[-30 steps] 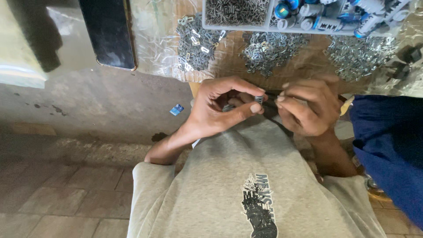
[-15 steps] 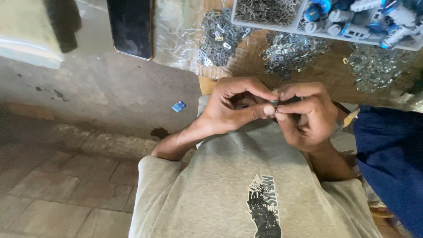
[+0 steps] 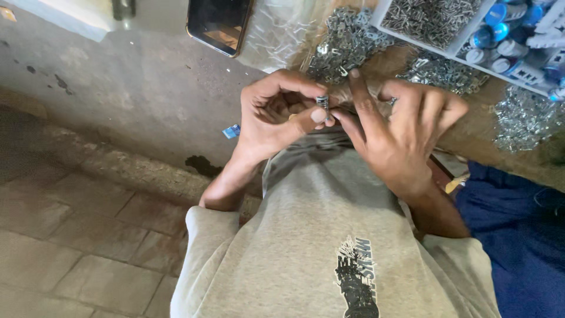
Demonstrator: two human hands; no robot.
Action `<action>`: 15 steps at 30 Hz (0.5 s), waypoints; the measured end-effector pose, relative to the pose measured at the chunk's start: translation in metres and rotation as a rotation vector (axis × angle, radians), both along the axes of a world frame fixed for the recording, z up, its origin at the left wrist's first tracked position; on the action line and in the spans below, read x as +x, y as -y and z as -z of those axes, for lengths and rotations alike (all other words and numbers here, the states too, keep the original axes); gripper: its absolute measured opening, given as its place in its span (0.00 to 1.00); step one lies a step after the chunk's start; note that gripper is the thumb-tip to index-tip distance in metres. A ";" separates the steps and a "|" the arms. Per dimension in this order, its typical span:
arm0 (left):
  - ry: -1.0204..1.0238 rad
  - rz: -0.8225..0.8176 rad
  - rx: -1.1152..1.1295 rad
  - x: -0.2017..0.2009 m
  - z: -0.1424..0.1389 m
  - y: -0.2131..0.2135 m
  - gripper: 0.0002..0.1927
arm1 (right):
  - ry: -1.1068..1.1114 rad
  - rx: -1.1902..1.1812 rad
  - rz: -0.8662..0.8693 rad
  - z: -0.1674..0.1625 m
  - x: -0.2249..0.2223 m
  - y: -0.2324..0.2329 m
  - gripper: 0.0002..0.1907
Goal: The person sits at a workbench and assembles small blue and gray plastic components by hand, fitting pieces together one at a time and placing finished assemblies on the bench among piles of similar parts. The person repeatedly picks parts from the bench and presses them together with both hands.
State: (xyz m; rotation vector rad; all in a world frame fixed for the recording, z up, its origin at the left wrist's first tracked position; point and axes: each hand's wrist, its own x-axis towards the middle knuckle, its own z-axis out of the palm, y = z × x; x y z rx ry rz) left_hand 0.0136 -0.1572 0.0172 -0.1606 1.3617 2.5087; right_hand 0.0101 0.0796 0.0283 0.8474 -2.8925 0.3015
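Centrally, a small metal part (image 3: 322, 102) is pinched upright between left hand (image 3: 279, 115) thumb and forefinger; right hand (image 3: 400, 132), fingers spread and holding nothing, touches it from just beside.

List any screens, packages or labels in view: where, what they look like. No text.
Phone: top centre on the bench, dark rectangular screen, unlit.
Clear plastic bag: right of the phone, crinkled, shiny.
White tray: top right, holds metal clips and blue-and-white small cylinders.
Blue scrap: beside the left hand, small.
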 end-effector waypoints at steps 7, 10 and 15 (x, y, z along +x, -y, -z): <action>0.058 0.010 0.027 0.008 0.007 0.004 0.12 | -0.164 -0.046 0.031 0.023 0.015 -0.012 0.29; 0.060 0.031 0.047 0.008 0.010 -0.001 0.11 | -0.186 -0.038 0.035 0.021 0.013 -0.013 0.30; 0.050 0.073 0.072 0.007 0.009 -0.008 0.12 | -0.156 0.074 0.031 -0.001 0.006 -0.008 0.28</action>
